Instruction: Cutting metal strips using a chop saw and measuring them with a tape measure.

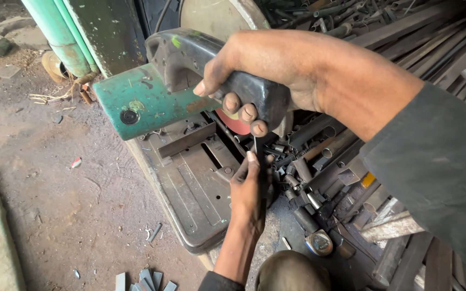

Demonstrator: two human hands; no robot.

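Note:
My right hand (281, 67) is wrapped around the black handle (182, 54) of a chop saw with a worn green body (138, 105). A red disc (234, 124) shows under the handle, just below my fingers. My left hand (249, 191) rests on the saw's steel base plate (190, 188) and pinches a thin metal rod (255, 144) that stands up toward the disc. The rod's lower end is hidden by my fingers. A dark vise bar (187, 141) lies across the base to the left of the rod.
Short cut tube and bar offcuts (319, 161) are piled right of the base, with a tape measure (319, 242) among them. Long steel bars (416, 27) lie at the upper right. A green pipe (55, 32) stands upper left. Several flat cut pieces (146, 279) lie on the dirt floor.

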